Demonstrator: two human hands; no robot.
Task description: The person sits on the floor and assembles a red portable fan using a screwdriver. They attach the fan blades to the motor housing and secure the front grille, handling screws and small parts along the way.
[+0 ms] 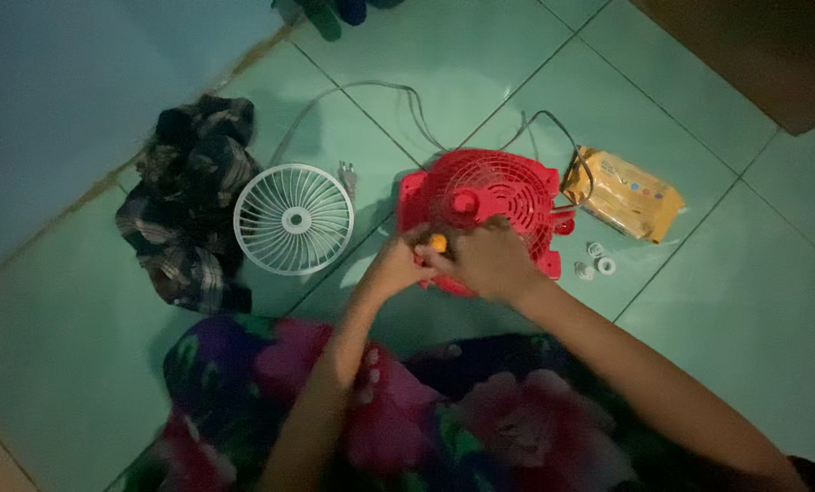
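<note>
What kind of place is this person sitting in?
Probably a room in a home, on the floor. Pale green floor tiles run up to a wall, a crumpled checked cloth lies there, and both hands work on a red fan housing beside its white grille.

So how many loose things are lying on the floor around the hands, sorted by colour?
Red: 1, the red fan housing both hands rest on
White: 4, the round fan grille and 3 small round caps
Yellow: 1, the soft packet
Dark checked: 1, the crumpled cloth
Total: 7
</note>
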